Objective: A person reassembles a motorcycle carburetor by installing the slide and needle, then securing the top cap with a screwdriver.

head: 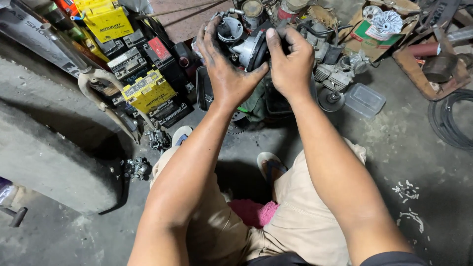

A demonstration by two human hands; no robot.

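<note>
Two hands grip one carburetor (pixel 249 42), held up above the sandal (pixel 270 165). Yellow batteries (pixel 148 91) sit far left of it; left hand (pixel 226 74) wraps its left side, right hand (pixel 290 64) clasps its right; plastic box (pixel 364 100) lower right

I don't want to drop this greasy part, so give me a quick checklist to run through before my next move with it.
1. Both hands on the grey metal carburettor with black rubber boot: ok, left hand and right hand wrap it.
2. Part held clear of the floor: ok, raised above the concrete floor.
3. Grip dryness: not ok, both hands look grimy.
4. Landing spot below: not ok, a dark engine part and clear plastic box crowd it.
5. Loose screws on the part: cannot tell.
</note>
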